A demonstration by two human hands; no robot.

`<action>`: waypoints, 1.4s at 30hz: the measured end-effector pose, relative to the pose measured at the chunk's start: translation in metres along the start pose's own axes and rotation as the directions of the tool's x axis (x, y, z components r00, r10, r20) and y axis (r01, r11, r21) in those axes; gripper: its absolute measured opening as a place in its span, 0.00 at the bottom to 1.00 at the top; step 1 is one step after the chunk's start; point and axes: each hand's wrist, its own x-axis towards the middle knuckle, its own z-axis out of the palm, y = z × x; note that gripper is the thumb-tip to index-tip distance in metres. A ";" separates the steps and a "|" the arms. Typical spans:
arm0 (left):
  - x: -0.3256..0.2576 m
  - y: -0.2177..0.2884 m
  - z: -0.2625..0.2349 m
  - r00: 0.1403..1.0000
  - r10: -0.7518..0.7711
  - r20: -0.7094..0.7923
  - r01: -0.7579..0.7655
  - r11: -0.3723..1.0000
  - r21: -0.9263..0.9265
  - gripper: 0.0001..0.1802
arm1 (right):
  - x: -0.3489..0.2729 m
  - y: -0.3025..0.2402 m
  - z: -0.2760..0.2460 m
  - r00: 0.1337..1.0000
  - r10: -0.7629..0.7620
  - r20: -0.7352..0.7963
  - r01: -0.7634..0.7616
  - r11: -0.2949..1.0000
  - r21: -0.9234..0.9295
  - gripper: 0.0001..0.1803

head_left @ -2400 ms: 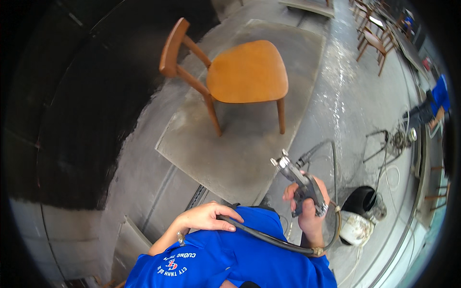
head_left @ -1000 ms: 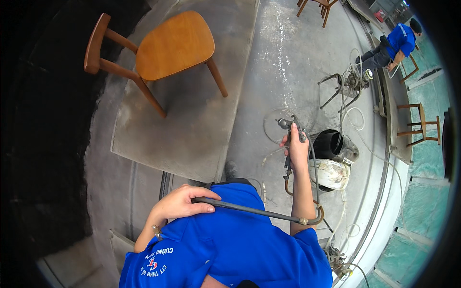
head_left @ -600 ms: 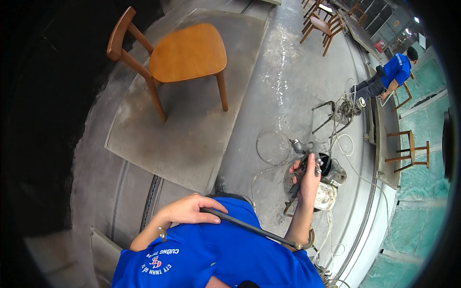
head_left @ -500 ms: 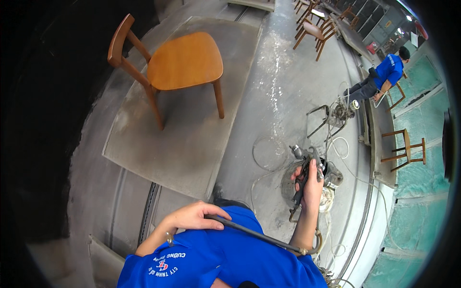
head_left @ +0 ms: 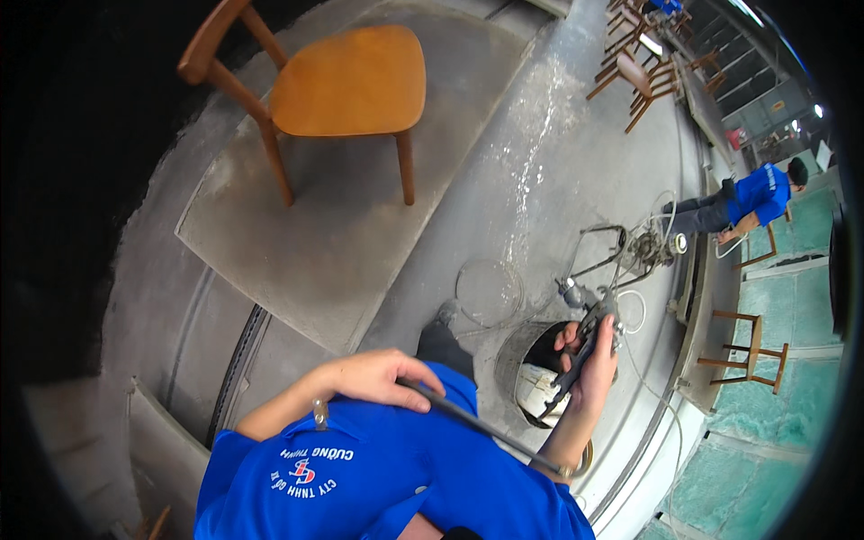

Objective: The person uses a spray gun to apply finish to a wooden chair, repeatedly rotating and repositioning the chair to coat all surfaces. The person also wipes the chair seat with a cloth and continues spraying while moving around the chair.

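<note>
The right hand (head_left: 592,360) holds a spray gun (head_left: 587,326) by its handle, fingers wrapped tight, nozzle pointing up and away over a dark bucket (head_left: 531,378) on the concrete floor (head_left: 540,162). A dark hose (head_left: 477,423) runs from the gun's base across the blue shirt (head_left: 378,468) to the left hand (head_left: 378,378) — that grip is closed loosely on the hose against the chest. A wooden chair (head_left: 333,90) stands on a grey mat (head_left: 333,234), well apart from the gun. Further off, more chairs (head_left: 634,67) and another person in blue (head_left: 747,202) bending near coiled tubing (head_left: 643,247).
</note>
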 end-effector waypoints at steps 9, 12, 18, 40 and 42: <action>0.156 0.077 -0.053 0.997 0.069 -0.022 -0.070 0.997 -0.030 0.22 | 0.162 -0.016 -0.072 0.947 0.308 -0.089 -0.321 0.917 -0.238 0.23; 0.183 0.091 -0.076 1.000 0.019 -0.011 -0.019 0.999 -0.045 0.21 | 0.197 -0.041 -0.075 0.940 0.319 -0.118 -0.337 0.921 -0.198 0.26; 0.237 0.105 -0.135 0.999 0.030 -0.024 -0.033 0.989 -0.146 0.18 | 0.295 -0.102 -0.043 0.933 0.272 0.234 -0.264 0.962 -0.067 0.33; 0.406 0.126 -0.361 0.878 -0.100 -0.468 -0.114 0.906 -0.408 0.17 | 0.702 -0.121 0.135 0.518 0.667 0.535 -0.280 0.724 -0.630 0.30; 0.423 0.136 -0.365 0.825 -0.160 -0.542 -0.116 0.891 -0.440 0.18 | 0.737 -0.101 0.148 0.480 0.681 0.554 -0.185 0.695 -0.695 0.28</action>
